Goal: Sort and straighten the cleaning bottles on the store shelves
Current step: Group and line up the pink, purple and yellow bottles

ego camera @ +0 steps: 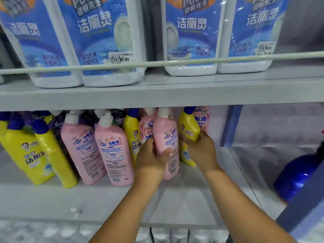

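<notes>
On shelf (175, 199): left hand (150, 160) grips pink bottle (166, 137)

Two bare arms come up from the bottom of the picture, one on each side. The left hand (152, 159) and the right hand (203, 151) have nothing on them: no gloves, no rings, no watch, and no sleeves show on the arms at all. The fingers are short and round, and the thumb of the left hand shows a small, plain nail cut short, with no paint on it.
</notes>
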The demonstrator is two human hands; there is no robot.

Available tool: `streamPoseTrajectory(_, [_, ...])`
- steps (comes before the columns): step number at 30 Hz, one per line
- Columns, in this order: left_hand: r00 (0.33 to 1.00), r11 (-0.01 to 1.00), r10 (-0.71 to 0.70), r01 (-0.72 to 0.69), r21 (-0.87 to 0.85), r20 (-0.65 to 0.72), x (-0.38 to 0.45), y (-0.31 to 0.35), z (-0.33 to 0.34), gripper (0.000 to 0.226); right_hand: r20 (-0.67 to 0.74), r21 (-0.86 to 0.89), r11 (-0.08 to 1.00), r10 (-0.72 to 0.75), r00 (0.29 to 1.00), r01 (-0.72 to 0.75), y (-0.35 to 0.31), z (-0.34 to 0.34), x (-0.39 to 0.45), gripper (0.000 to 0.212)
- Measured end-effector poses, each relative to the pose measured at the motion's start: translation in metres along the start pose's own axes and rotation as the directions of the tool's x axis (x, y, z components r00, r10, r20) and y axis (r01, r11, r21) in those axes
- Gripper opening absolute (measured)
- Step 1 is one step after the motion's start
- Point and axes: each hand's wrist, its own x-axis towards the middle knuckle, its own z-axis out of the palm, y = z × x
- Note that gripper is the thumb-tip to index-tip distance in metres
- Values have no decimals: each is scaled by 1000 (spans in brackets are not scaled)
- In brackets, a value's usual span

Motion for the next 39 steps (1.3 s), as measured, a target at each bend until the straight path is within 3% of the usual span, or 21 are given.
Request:
streamPoseTrajectory(6, [995,989,36,-22,-145,92,2,-1,3,34,6,130,991,24,1000,-25,26,-53,-50,25])
streamPoseTrajectory(9, [996,950,80,-66,-305,31,-13,-3,-1,38,109,181,984,-30,994,9,26,-71,-72,29])
streamPoseTrajectory(11, [988,943,151,-150,-296,-20,-36,-2,-13,43,223,212,977,-68,972,20,23,-73,-82,28])
streamPoseTrajectory(13, [974,937,152,-87,-339,170,-52,-1,-26,52,331,244,970,-91,939,9,20,-64,-88,30])
streamPoseTrajectory(15, [909,934,117,37,-357,399,-56,-5,-34,58,410,263,965,-119,904,8,15,-46,-92,31])
streamPoseTrajectory(17, [899,944,81,70,-323,430,-51,-12,-48,60,458,273,962,-142,878,13,9,-24,-95,36])
streamPoseTrajectory(22, [978,889,0,95,-447,207,-53,-20,-99,60,436,290,954,-199,878,72,-13,20,-96,30])
streamPoseTrajectory(26, [998,873,-44,13,-487,-52,-56,-33,-165,58,187,340,929,-217,958,144,-23,36,-91,21])
streamPoseTrajectory(30, [978,925,-40,-41,-378,-203,-41,-72,-239,50,-5,349,919,-195,981,184,-29,65,-95,22])
streamPoseTrajectory(36, [937,958,-96,-5,-288,-337,-8,-135,-293,41,197,254,947,-248,948,195,-48,135,-114,41])
streamPoseTrajectory(39, [943,968,-91,8,-250,-321,5,-156,-303,42,200,140,971,-218,955,192,-43,160,-115,54])
